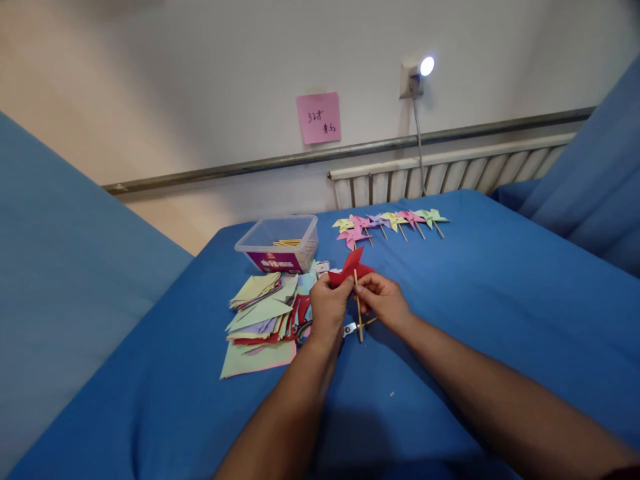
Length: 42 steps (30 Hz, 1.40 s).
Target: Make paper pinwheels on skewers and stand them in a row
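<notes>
My left hand [327,303] is closed on a red paper pinwheel [354,259], its thumb pressed against the folded paper. A thin wooden stick [359,317] runs down from the pinwheel, on the side facing me. My right hand [384,300] pinches near the stick's upper end, its fingertips close to the left thumb. What lies between those fingertips is hidden. Below the hands is a pair of scissors [350,329], partly covered by my left wrist and the stick. Another thin stick-like piece [371,321] shows behind the held stick.
Stacked coloured paper pieces [260,327] lie left of my hands. Behind them stands a clear plastic box [277,230] with sticks inside. Several finished pinwheels [395,220] rest at the back of the blue-covered table [475,300]. A radiator [450,175] and pipe run along the wall.
</notes>
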Tool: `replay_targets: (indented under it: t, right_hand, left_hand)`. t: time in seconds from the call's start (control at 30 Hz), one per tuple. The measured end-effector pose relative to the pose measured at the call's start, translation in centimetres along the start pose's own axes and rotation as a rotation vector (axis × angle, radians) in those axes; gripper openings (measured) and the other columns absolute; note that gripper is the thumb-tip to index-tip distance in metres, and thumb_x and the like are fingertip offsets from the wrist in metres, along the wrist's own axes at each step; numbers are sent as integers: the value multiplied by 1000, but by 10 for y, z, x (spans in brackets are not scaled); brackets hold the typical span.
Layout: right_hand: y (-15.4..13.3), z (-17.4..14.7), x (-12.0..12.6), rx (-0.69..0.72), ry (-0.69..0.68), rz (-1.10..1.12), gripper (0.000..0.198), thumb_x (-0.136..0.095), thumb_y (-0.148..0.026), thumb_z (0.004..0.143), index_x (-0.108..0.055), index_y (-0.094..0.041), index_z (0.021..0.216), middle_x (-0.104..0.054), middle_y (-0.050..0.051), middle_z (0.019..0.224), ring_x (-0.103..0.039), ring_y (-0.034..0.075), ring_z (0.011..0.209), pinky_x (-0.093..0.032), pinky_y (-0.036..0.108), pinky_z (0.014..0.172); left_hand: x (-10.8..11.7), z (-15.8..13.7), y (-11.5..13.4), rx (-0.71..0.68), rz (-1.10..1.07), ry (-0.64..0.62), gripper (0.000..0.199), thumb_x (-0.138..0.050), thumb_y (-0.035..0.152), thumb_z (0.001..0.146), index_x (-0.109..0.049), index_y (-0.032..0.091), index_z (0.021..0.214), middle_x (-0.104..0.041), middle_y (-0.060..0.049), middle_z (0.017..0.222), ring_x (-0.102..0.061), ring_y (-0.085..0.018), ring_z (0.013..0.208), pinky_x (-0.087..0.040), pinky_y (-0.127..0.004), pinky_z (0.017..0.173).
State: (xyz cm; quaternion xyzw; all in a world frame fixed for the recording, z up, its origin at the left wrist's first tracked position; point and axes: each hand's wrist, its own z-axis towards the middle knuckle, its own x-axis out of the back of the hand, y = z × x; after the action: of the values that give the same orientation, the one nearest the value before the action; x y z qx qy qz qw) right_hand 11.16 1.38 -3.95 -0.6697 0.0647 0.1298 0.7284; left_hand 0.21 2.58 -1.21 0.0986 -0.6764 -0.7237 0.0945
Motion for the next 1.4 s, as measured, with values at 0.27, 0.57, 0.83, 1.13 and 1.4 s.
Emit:
replay_targets:
  t: [0.27, 0.57, 0.83, 1.13, 1.4]
  right_hand:
    - [2, 1, 1, 3, 0, 12, 30, -68, -47, 72, -56, -19, 75, -58, -6, 54, -50, 7, 39, -39, 19, 39]
    - [0, 0, 1, -5, 0, -1, 32, -68, -48, 71, -55, -20, 75, -58, -6, 55, -49, 7, 40, -38, 20, 39]
    - [-2, -1, -1, 13, 13, -16, 31, -68, -47, 70, -54, -20, 73, -56, -6, 53, -48, 7, 40, -38, 20, 40]
    - [-4, -1, -1, 0, 10, -9, 32, -68, -48, 69, -53, -20, 72, -54, -7, 51, -47, 7, 39, -38, 20, 40]
    - [-4, -1, -1, -3, 28, -10, 35, -69, -50, 67, -54, -20, 71, -53, -7, 51, -46, 7, 39, -37, 20, 39]
  left_hand:
    - [0, 0, 0, -1, 10, 1, 20, -74, 28, 55, -65, 14, 67, -63, 1, 62, -52, -11, 56, -40, -23, 55]
    - [0, 0, 1, 0, 8, 7, 21, -74, 27, 54, -66, 14, 67, -63, 1, 61, -51, -11, 55, -40, -22, 54]
    - [1, 2, -2, -8, 24, 13, 20, -74, 27, 54, -65, 13, 65, -61, 2, 59, -51, -11, 55, -39, -22, 53]
    - [0, 0, 1, 8, 0, 20, 21, -74, 27, 53, -62, 14, 64, -60, 2, 58, -50, -10, 53, -39, -22, 52]
    - [-1, -3, 7, -20, 28, 23, 20, -74, 27, 54, -63, 14, 64, -59, 3, 57, -49, -10, 52, -38, -22, 51]
